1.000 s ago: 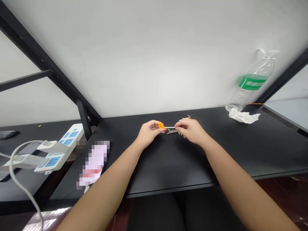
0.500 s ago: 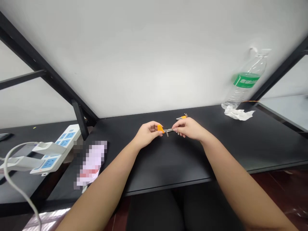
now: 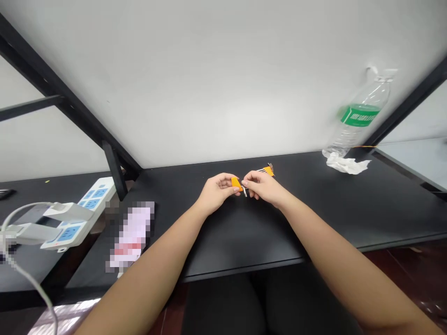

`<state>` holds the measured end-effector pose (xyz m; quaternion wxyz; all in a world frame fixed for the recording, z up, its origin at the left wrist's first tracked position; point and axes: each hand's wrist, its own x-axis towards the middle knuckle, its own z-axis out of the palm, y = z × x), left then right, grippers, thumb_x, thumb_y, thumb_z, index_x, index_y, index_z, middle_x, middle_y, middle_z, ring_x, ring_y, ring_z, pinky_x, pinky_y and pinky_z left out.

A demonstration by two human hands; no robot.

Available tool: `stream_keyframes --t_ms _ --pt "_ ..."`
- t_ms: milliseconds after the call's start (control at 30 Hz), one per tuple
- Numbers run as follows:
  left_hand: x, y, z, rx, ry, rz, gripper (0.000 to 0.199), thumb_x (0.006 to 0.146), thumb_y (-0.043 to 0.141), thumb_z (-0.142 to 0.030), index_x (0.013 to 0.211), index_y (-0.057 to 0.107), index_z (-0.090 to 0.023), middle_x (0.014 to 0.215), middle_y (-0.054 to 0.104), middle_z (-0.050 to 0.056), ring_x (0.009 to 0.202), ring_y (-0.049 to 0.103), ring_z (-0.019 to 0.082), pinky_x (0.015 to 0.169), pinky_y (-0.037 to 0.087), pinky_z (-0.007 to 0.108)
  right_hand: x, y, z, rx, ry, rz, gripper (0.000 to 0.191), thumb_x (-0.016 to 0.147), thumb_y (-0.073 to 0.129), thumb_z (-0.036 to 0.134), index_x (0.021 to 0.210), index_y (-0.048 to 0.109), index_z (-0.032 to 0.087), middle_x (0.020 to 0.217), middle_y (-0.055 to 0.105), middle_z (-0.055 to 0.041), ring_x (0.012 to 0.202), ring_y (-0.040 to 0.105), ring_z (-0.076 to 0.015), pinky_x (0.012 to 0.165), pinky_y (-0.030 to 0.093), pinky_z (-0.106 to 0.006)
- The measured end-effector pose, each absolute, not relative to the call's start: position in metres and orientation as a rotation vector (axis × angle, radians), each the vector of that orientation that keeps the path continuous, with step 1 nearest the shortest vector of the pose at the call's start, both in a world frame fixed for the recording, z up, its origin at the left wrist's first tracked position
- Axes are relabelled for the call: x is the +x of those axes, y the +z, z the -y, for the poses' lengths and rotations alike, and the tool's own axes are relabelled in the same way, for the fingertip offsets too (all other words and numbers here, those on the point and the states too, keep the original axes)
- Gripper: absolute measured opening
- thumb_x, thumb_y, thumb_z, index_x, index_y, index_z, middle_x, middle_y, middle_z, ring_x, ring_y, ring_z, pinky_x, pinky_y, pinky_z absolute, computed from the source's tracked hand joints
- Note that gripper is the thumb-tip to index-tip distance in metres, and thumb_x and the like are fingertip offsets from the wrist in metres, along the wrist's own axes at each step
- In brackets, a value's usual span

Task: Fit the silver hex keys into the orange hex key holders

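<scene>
Head view: left hand [image 3: 215, 193] closed, gripping orange holder [image 3: 236, 183] between thumb and fingers, above middle of black table [image 3: 244, 242]. Right hand [image 3: 261, 187] pinches metal keys [image 3: 245, 191] just right of the holder; number of keys cannot be told, fingers cover them. Second holder [image 3: 268, 170], also orange, with keys in it, lies behind right hand. Bottle [image 3: 361, 115] at right, against wall; crumpled tissue [image 3: 347, 164] just in front of it.

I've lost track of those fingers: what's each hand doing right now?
Left hand: closed, holding the small orange wedge-shaped piece.
Right hand: at the short silver metal rod; grip unclear.
</scene>
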<state>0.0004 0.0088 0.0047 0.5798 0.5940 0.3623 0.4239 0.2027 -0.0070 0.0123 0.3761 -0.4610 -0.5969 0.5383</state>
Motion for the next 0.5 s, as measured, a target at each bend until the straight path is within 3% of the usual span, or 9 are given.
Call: stream_keyframes --t_ms 100,200,367,500 --pt "0.0 0.003 -0.01 1.408 1.039 -0.863 0.053 0.072 0.086 -0.032 0.117 0.062 -0.016 0.083 0.075 0.005 0.076 0.073 0.021 0.082 0.061 0.04 0.201 0.01 0.008 -1.104 1.541 1.481 0.024 0.094 0.064 0.042 0.095 0.059 0.019 0.078 0.067 -0.0014 0.06 0.064 -0.0124 0.049 0.05 -0.021" --pt "-0.001 0.0 -0.011 1.58 1.04 -0.94 0.052 0.077 0.081 -0.036 0.122 0.062 -0.017 0.093 0.075 0.007 0.079 0.072 0.02 0.078 0.06 0.036 0.198 0.008 0.008 -1.044 1.635 1.32 0.024 0.092 0.067 0.041 0.095 0.056 0.019 0.074 0.067 -0.0004 0.059 0.064 -0.0123 0.051 0.052 -0.022" --pt "-0.004 -0.004 -0.011 1.884 0.948 -1.018 0.061 0.083 0.073 -0.033 0.14 0.056 -0.018 0.106 0.075 0.007 0.093 0.073 0.022 0.09 0.058 0.036 0.197 0.005 0.005 -0.991 1.684 1.173 0.029 0.086 0.075 0.039 0.09 0.056 0.018 0.071 0.067 -0.0007 0.055 0.06 -0.0095 0.048 0.048 -0.019" --pt "-0.004 -0.004 -0.01 2.01 0.951 -1.052 0.055 0.084 0.068 -0.028 0.138 0.059 -0.018 0.105 0.076 0.006 0.092 0.074 0.022 0.089 0.058 0.034 0.193 0.0 0.003 -1.031 1.632 1.188 0.033 0.083 0.079 0.041 0.087 0.056 0.018 0.068 0.066 -0.0003 0.052 0.059 -0.0097 0.045 0.047 -0.019"
